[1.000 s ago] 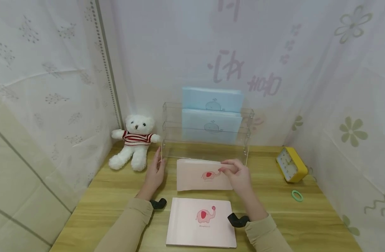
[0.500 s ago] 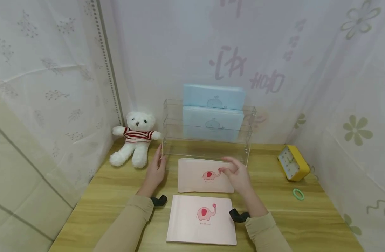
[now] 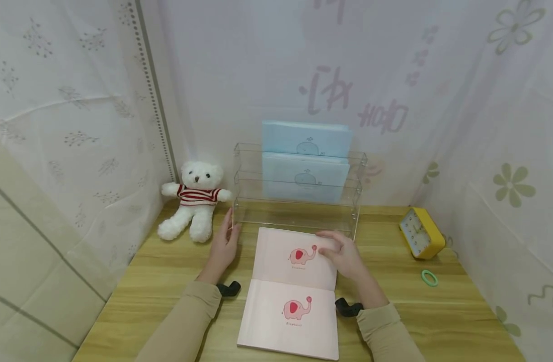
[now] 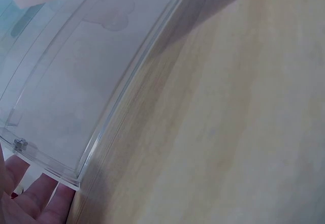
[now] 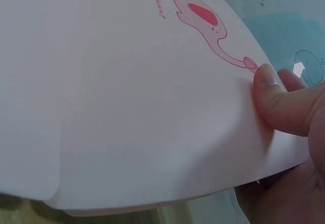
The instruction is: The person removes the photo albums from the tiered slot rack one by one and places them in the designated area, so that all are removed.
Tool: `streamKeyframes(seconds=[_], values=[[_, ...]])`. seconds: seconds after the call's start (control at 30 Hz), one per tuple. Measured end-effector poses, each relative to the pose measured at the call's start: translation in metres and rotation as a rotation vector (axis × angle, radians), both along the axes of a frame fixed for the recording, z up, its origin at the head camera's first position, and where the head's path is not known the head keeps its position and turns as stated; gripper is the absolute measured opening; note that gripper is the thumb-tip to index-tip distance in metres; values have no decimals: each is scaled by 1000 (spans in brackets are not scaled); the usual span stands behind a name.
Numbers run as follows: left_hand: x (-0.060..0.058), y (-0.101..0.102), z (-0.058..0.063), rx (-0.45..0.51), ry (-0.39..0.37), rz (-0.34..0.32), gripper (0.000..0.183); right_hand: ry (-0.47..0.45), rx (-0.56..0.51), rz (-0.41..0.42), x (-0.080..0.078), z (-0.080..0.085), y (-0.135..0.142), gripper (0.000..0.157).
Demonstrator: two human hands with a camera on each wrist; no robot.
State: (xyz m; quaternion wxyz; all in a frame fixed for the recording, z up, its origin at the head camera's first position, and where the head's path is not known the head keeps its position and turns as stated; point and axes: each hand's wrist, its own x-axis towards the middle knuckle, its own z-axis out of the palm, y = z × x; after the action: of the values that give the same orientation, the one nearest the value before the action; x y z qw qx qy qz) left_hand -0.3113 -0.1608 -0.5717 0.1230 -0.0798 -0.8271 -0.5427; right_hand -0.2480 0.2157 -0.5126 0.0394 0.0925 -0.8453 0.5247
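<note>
In the head view my right hand [image 3: 346, 254] pinches a pink elephant notebook [image 3: 276, 254] by its right side. The thumb [image 5: 269, 89] lies on the cover, with other fingers behind it. A second pink elephant notebook [image 3: 262, 322] lies flat nearer to me, and the held one's lower edge meets or overlaps its far edge; I cannot tell whether they touch. My left hand [image 3: 222, 249] holds the left side of a clear tiered rack [image 3: 285, 216], its fingers [image 4: 38, 191] outside the side panel. Two blue whale notebooks [image 3: 276, 181] stand in the rack's rear tiers.
A white teddy bear [image 3: 199, 198] in a striped sweater sits left of the rack. To the right stand a yellow clock [image 3: 423, 234] and a small green ring [image 3: 429, 278] on the wooden table [image 3: 394, 301]. Curtains hang behind.
The held pink notebook has tipped, showing more of its cover, and its lower edge has come down to the lying notebook. My right hand shifted slightly; the left stayed at the rack.
</note>
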Motion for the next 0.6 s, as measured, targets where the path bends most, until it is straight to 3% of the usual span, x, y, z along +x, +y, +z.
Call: streamKeyframes(seconds=[0.3, 0.6], values=[[2, -1, 2, 3, -6, -10, 66, 8, 34, 17, -1, -3, 4, 37], [2, 0, 3, 2, -8, -8, 66, -63, 114, 6, 2, -6, 5, 36]])
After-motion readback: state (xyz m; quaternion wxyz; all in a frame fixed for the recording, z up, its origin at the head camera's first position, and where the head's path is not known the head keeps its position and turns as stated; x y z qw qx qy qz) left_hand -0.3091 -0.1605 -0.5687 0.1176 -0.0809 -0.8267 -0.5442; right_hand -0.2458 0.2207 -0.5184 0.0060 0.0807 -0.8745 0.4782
